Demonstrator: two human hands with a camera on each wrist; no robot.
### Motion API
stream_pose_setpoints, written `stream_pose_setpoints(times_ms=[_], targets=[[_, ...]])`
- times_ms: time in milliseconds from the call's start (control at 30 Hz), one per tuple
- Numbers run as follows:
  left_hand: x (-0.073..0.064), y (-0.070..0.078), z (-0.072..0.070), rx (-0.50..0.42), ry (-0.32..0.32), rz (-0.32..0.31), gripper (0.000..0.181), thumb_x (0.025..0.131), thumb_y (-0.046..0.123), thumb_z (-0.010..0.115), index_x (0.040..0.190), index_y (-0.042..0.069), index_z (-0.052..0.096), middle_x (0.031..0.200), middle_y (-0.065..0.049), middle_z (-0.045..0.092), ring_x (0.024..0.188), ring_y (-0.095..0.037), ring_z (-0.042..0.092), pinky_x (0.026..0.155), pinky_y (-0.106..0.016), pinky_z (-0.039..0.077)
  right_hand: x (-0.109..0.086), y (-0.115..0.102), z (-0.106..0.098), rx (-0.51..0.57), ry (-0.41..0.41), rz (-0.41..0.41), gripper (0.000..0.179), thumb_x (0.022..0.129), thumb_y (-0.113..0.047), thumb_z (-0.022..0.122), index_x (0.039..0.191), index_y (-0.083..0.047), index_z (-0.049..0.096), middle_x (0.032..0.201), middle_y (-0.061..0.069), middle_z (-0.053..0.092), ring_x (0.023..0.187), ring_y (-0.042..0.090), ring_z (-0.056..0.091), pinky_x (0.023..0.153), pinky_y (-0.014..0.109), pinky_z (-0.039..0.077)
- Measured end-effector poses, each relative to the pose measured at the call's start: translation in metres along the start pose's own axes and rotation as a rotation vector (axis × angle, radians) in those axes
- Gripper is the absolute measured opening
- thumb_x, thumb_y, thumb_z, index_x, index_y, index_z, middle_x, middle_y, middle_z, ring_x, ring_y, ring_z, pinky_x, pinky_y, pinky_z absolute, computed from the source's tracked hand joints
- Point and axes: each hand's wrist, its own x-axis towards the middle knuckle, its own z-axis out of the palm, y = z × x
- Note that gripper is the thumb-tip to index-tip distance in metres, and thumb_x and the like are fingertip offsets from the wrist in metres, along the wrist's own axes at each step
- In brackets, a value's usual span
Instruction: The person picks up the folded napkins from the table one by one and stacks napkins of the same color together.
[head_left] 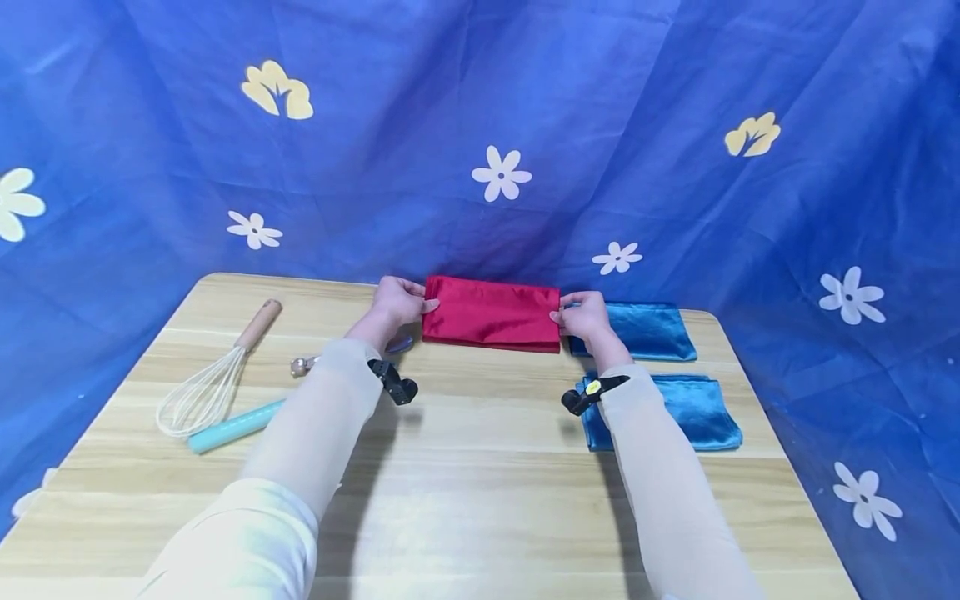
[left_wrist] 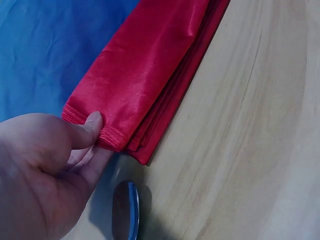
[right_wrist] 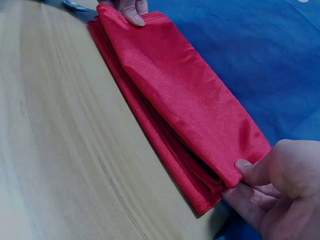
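Observation:
A folded red satin cloth (head_left: 491,314) lies at the back middle of the table, its layers showing along the near edge. My left hand (head_left: 399,302) pinches its left end, thumb on top and fingers beneath, as the left wrist view shows with the cloth (left_wrist: 135,75) close up. At the opposite end my right hand (head_left: 587,317) pinches the cloth the same way; in the right wrist view the thumb of that hand (right_wrist: 287,187) presses on the corner. Some lower layers stay against the tabletop.
Two folded blue satin cloths, a far one (head_left: 648,331) and a nearer one (head_left: 693,412), lie on the right. To the left are a whisk (head_left: 217,375), a turquoise stick-like object (head_left: 236,427) and a metal-ended item (head_left: 302,365) partly under my left arm. A blue curtain (head_left: 495,100) hangs behind the table.

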Motion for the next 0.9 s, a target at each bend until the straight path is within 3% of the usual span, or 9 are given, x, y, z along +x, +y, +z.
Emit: stream_pose_setpoints(times_ms=[367, 600, 733, 900], targets=[[0.000, -0.007, 0.003, 0.050, -0.013, -0.038, 0.044, 0.094, 0.021, 0.084, 0.130, -0.002, 0.072, 0.140, -0.020, 0.063, 0.134, -0.029, 0.052, 0.114, -0.039, 0.044, 0.001, 0.008, 0.003, -0.041, 0.012, 0.018, 0.023, 0.095, 0.003, 0.076, 0.117, 0.004, 0.072, 0.104, 0.018, 0.073, 0.075, 0.019, 0.074, 0.072, 0.034, 0.064], [0.005, -0.004, 0.001, 0.035, -0.010, -0.039, 0.044, 0.092, 0.021, 0.087, 0.128, -0.001, 0.074, 0.142, -0.020, 0.062, 0.138, -0.031, 0.051, 0.112, -0.040, 0.046, 0.000, 0.008, 0.000, -0.033, 0.013, 0.010, 0.029, 0.096, -0.002, 0.079, 0.123, 0.004, 0.074, 0.120, 0.020, 0.072, 0.090, 0.027, 0.077, 0.079, 0.039, 0.064], [0.002, -0.003, -0.004, 0.022, -0.012, -0.027, 0.043, 0.091, 0.018, 0.088, 0.127, -0.002, 0.075, 0.140, -0.022, 0.063, 0.133, -0.031, 0.055, 0.110, -0.040, 0.047, -0.002, 0.007, 0.001, -0.060, 0.005, -0.018, 0.032, 0.095, -0.005, 0.080, 0.125, 0.005, 0.074, 0.119, 0.020, 0.074, 0.094, 0.026, 0.076, 0.079, 0.039, 0.064], [0.000, -0.001, -0.007, 0.014, -0.037, -0.001, 0.040, 0.092, 0.011, 0.085, 0.127, -0.005, 0.073, 0.135, -0.024, 0.066, 0.119, -0.026, 0.062, 0.093, -0.033, 0.056, -0.002, 0.004, 0.000, -0.103, -0.005, -0.066, 0.029, 0.095, -0.001, 0.079, 0.122, 0.008, 0.074, 0.111, 0.023, 0.076, 0.089, 0.028, 0.077, 0.076, 0.040, 0.065]])
